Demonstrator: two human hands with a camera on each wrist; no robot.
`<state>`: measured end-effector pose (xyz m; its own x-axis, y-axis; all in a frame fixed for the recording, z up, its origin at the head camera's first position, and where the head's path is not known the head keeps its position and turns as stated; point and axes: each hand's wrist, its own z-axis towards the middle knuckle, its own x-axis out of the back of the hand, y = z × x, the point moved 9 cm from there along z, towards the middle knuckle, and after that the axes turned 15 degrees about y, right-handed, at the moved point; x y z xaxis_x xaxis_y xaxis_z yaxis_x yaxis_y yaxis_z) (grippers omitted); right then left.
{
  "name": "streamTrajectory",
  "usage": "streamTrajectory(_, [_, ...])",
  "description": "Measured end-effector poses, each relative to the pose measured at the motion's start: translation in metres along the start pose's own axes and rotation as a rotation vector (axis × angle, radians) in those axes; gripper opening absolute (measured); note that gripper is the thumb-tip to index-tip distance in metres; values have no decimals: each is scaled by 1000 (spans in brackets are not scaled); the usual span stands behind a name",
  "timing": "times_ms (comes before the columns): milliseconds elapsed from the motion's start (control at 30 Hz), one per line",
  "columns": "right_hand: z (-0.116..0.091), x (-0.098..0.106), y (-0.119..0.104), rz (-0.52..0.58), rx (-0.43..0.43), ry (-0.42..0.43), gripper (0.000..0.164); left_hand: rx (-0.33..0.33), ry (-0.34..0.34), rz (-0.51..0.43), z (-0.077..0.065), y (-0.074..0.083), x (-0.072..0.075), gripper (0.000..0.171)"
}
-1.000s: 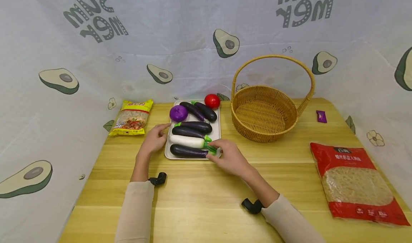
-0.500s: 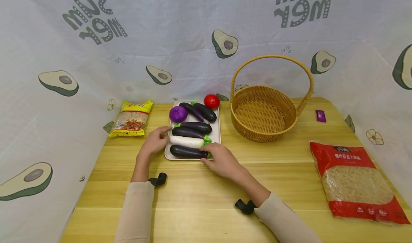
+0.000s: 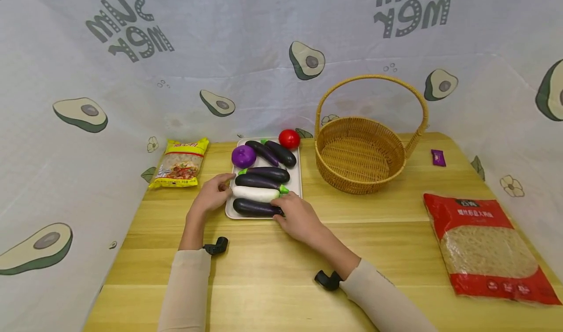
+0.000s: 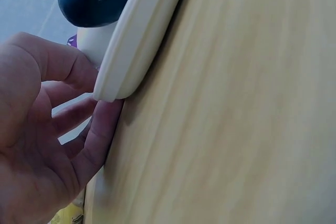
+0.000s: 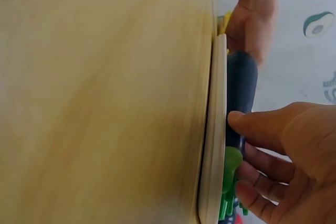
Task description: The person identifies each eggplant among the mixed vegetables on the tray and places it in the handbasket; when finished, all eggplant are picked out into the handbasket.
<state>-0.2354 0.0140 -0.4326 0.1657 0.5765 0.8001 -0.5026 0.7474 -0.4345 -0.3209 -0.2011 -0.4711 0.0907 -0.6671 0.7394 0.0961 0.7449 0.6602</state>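
A white tray (image 3: pixel 295 181) bears several dark eggplants, a white radish (image 3: pixel 255 193), a purple onion-like vegetable (image 3: pixel 244 156) and a red tomato (image 3: pixel 289 139). My left hand (image 3: pixel 213 192) holds the tray's left edge; in the left wrist view the thumb lies at the rim (image 4: pixel 134 40) and fingers reach under it. At the tray's near right, my right hand (image 3: pixel 299 218) grips the front eggplant (image 3: pixel 254 207) near its stem end. The right wrist view shows the thumb on the eggplant (image 5: pixel 241 85), fingers around its far side by the green stem (image 5: pixel 231 169).
A wicker basket (image 3: pixel 327 173) with a tall handle stands right of the tray. A yellow food packet (image 3: pixel 179 163) lies at the left. On the right are a red pasta bag (image 3: pixel 488 251) and a small purple wrapped sweet (image 3: pixel 438 158). A printed cloth surrounds the table.
My right hand has moved left from the leafy ends onto the stem end of the front eggplant, and its fingers have closed in. The left hand has stayed at the tray's edge.
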Motion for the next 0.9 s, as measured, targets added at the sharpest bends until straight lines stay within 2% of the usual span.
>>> streamTrajectory(233, [-2, 4, 4, 22, -12, -25, 31, 8, 11, -7, 0, 0, -2, 56])
streamTrajectory(400, [-2, 19, 11, 63, -30, -6, 30, 27, 12, -14, 0, -1, -3, 57])
streamTrajectory(633, [1, 53, 27, 128, -51, 35, 31, 56, -3, -25, -1, -3, -3, 59])
streamTrajectory(767, [3, 80, 38, 145, -29, 112, 28, 59, -7, -35, -2, -2, -2, 61])
streamTrajectory(900, [3, 105, 56, 130, -54, 166, 29, 53, -13, -39, -3, 0, -1, 63])
